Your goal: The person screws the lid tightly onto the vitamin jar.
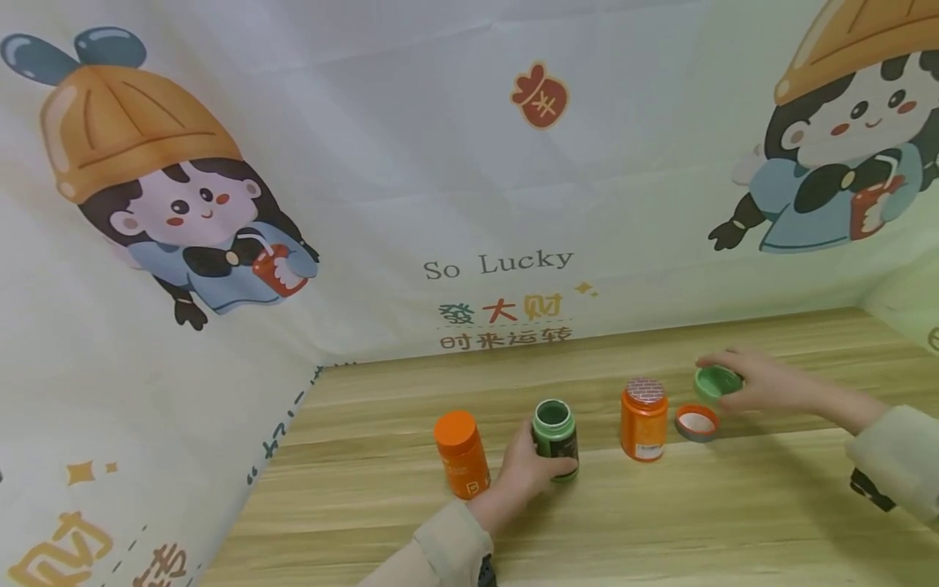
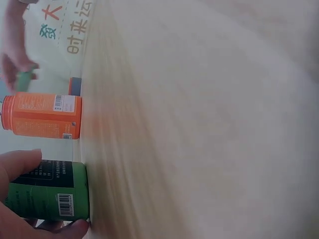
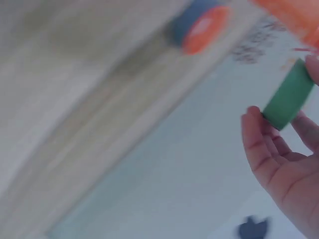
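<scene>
My left hand [image 1: 524, 466] grips a green bottle [image 1: 555, 440] with a dark label; its mouth is uncovered and it stands upright on the table. In the left wrist view, the fingers wrap round the green bottle [image 2: 50, 191] near its base. At the right, my right hand [image 1: 766, 381] holds a green lid [image 1: 717, 383] by its rim, raised off the table with its hollow side showing. The right wrist view has the lid [image 3: 290, 94] between thumb and fingers. An orange bottle [image 1: 644, 424] without its cap, its top covered by a brick-patterned seal, stands between the hands.
Beside the uncapped orange bottle lies an orange and grey lid [image 1: 697, 422], inner side up. A capped orange bottle [image 1: 462, 456] stands just left of my left hand. The wooden table [image 1: 352, 489] meets a printed cloth backdrop [image 1: 381, 204] at its back and left.
</scene>
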The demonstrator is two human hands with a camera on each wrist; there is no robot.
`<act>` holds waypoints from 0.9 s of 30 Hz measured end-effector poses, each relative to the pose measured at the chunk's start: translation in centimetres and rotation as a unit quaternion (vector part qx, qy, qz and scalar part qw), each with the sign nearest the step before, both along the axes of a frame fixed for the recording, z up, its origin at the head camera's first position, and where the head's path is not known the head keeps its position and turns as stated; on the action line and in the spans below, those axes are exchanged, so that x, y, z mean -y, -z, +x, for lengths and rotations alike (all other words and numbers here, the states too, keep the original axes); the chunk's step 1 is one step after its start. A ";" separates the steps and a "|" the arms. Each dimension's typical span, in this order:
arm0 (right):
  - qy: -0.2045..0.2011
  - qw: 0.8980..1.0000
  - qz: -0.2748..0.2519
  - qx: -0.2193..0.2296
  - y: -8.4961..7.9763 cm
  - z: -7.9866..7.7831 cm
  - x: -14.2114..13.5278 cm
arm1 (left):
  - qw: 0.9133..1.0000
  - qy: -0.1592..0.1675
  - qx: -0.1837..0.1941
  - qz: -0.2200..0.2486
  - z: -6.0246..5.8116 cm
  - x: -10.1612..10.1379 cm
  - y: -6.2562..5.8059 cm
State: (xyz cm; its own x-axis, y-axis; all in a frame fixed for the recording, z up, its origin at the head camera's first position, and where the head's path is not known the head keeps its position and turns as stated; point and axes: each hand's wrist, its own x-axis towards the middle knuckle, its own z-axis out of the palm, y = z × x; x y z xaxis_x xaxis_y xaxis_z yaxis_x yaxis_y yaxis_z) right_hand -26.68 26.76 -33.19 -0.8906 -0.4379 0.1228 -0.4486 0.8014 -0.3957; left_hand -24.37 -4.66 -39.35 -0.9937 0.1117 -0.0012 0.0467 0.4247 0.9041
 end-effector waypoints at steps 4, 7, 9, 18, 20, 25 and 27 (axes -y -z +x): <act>-0.024 0.998 -0.031 -0.048 -1.9 1.1 2.8 | 1.000 0.008 -0.011 0.002 0.2 0.3 0.3; -0.049 0.995 -0.053 -0.066 -2.8 2.0 5.0 | 1.000 0.019 -0.020 0.000 0.1 0.5 0.4; -0.065 0.993 -0.056 -0.079 -3.1 2.5 6.5 | 0.999 0.026 -0.026 -0.002 0.1 0.6 0.5; -0.142 0.974 0.044 -0.171 -2.7 2.8 11.6 | 0.999 0.037 -0.027 -0.013 0.1 0.9 0.5; -0.156 0.966 0.081 -0.191 -2.4 2.5 12.3 | 0.999 0.035 -0.024 -0.019 0.1 0.9 0.4; -0.182 0.953 0.132 -0.202 -1.9 2.0 13.5 | 0.999 0.032 -0.015 -0.029 0.0 0.9 0.2; -0.185 0.956 0.126 -0.190 -1.9 1.9 13.9 | 0.999 0.034 -0.013 -0.029 0.0 0.9 0.2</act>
State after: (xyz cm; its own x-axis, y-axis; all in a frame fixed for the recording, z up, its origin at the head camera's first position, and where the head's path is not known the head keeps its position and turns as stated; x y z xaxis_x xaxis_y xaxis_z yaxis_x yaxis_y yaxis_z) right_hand -24.76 12.88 -31.33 -0.5805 -0.7733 0.2549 -0.7932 0.6078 0.0374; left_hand -24.36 -5.54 -39.57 -0.9835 0.1802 0.0164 0.1008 0.4706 0.8766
